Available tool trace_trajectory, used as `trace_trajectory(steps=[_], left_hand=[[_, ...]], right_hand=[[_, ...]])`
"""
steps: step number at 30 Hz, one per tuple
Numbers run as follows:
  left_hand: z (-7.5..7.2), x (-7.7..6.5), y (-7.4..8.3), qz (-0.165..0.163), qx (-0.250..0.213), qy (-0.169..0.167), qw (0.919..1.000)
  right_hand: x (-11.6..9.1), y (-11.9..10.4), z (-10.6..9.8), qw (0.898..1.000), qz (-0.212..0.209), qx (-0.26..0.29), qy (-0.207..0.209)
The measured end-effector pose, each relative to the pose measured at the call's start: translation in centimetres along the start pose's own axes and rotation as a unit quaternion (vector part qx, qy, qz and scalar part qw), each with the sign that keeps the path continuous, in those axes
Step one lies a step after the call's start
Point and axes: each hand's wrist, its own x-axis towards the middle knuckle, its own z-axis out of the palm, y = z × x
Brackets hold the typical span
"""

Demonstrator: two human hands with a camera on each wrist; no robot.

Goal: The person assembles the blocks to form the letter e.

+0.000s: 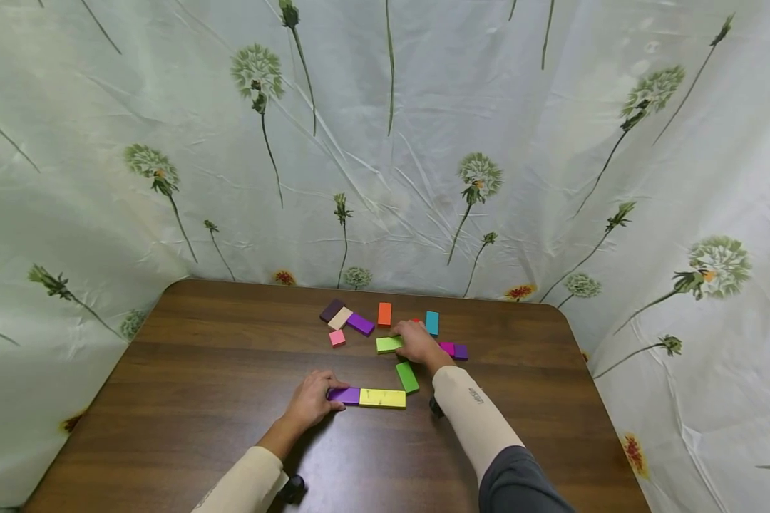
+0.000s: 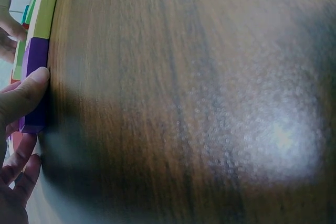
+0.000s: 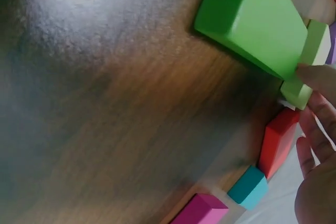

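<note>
My left hand (image 1: 314, 400) pinches the left end of a purple block (image 1: 346, 396) between thumb and fingers. In the left wrist view the thumb lies along the near side of that purple block (image 2: 35, 53). A longer yellow block (image 1: 383, 398) continues the row, end to end with the purple one. Farther back, my right hand (image 1: 418, 345) grips a light green block (image 1: 388, 345) by its right end. Thumb and fingers are on either side of the light green block (image 3: 315, 43) in the right wrist view. A darker green block (image 1: 407, 377) lies slanted between the two.
Behind my hands are dark brown (image 1: 332, 310), beige (image 1: 340, 318), violet (image 1: 361, 323), pink (image 1: 337, 338), orange (image 1: 385, 314) and teal (image 1: 432, 323) blocks. Magenta (image 1: 446, 348) and dark purple (image 1: 461, 352) blocks sit right of my right hand. A red block (image 3: 278, 142) is partly hidden by it.
</note>
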Motion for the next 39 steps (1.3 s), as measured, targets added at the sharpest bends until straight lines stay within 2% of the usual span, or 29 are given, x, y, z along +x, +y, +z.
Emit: trace_trajectory(steps=[6, 13, 16, 26, 39], left_hand=[[0.1, 0.0, -0.1, 0.014, 0.002, 0.010, 0.9998], [0.1, 0.1, -0.2, 0.012, 0.000, 0.006, 0.9999], [0.1, 0.1, -0.2, 0.011, 0.000, 0.006, 0.9999], [0.1, 0.1, -0.2, 0.020, -0.008, 0.015, 0.9997], [0.0, 0.1, -0.1, 0.012, -0.009, 0.008, 0.9998]], right_hand=[[-0.4, -0.7, 0.1, 0.999, -0.004, 0.046, 0.009], [-1.2, -1.4, 0.5, 0.990, 0.062, 0.128, 0.019], [-1.6, -1.6, 0.9, 0.985, 0.077, 0.152, 0.029], [-2.0, -1.5, 1.9, 0.974, 0.115, 0.183, 0.063], [-2.4, -1.3, 2.1, 0.967, 0.113, 0.213, 0.084]])
